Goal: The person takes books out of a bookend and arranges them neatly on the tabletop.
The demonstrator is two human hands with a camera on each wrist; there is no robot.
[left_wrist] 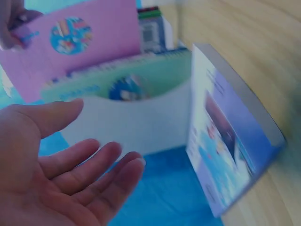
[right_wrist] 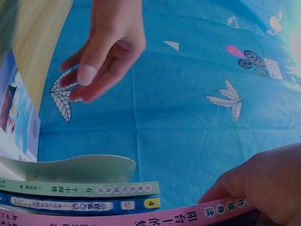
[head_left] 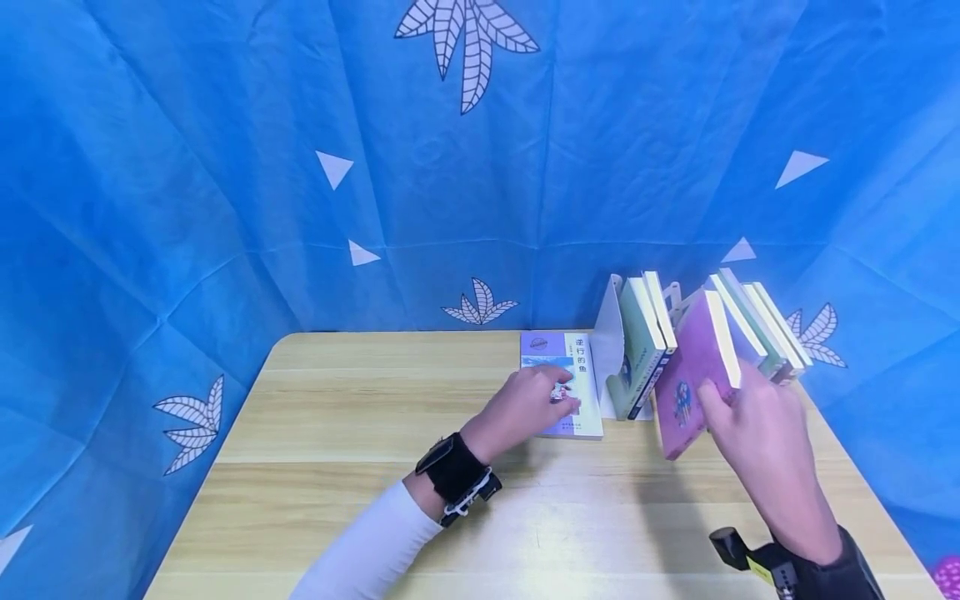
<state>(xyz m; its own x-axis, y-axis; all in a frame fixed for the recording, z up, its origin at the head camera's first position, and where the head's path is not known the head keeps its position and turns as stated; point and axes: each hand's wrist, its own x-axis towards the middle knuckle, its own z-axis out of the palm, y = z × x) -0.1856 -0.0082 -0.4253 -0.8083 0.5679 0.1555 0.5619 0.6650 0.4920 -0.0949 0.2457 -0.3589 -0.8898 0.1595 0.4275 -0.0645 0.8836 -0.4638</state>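
A pink book [head_left: 693, 375] leans out of the row, and my right hand [head_left: 768, 454] grips it by its upper edge. In the right wrist view its pink spine [right_wrist: 188, 215] runs along the bottom, under the fingers. My left hand [head_left: 522, 408] hovers over a purple-and-white book [head_left: 588, 387] lying flat. The left wrist view shows that palm [left_wrist: 61, 183] with relaxed fingers and nothing held. Just left of the pink book stand a green book [head_left: 637, 333] and a blue-spined book [right_wrist: 94, 203], beside a white bookend [head_left: 610, 329].
To the right of the pink book, several more books [head_left: 776, 325] lean in a row. A pale wooden table [head_left: 337, 433] carries everything. Behind it hangs a blue cloth [head_left: 450, 167] with white leaf prints.
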